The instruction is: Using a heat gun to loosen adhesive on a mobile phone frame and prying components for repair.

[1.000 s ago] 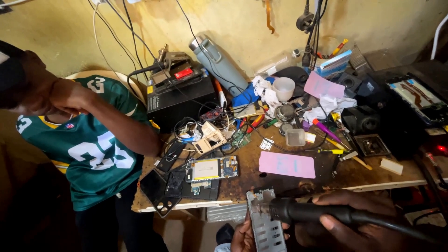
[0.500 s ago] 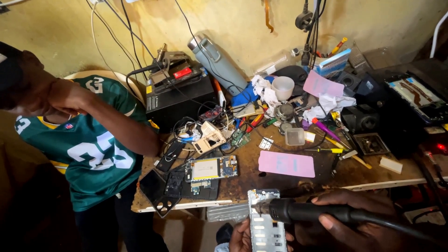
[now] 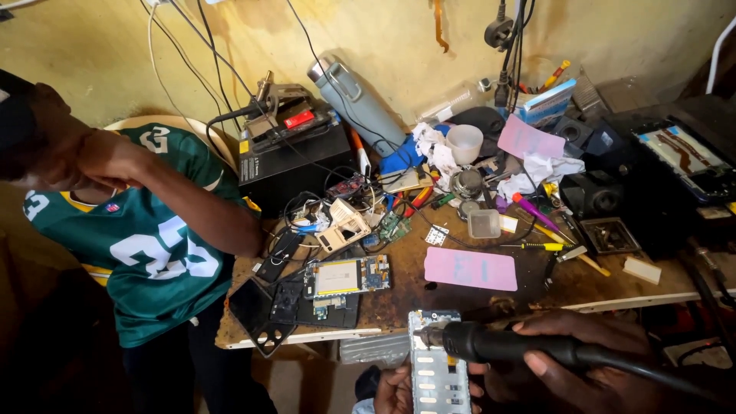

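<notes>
1. Here, at the far left, another person in a green jersey [image 3: 153, 245] stands beside the workbench [image 3: 399, 295] with one arm resting near its edge. This person takes no part in the work.
2. On the bench in front of that arm lies an opened phone [image 3: 345, 277] with its board showing, amid loose cables and black covers.
3. Below the bench edge, the left hand [image 3: 392, 389] cups the underside of a silver phone frame [image 3: 435, 376], fingers closed on it from the left. The frame is held out in the air in front of the bench, flat side up, not resting on anything.
4. The metal nozzle of a black hot-air handpiece [image 3: 498, 345] sits right at the top end of the frame, touching it or just above it; I cannot tell which.
5. The right hand [image 3: 590, 360] is clenched round the handpiece's barrel, and its cord trails off to the lower right.
6. Further back, a pink sheet [image 3: 471, 269] lies flat on the bench, with a dark rework station [image 3: 675, 176] at the far right.
7. By my judgement the step in hand is working the frame's top end with the nozzle. Any next move calls for a steady left hand with its fingers clear of the tip.
</notes>
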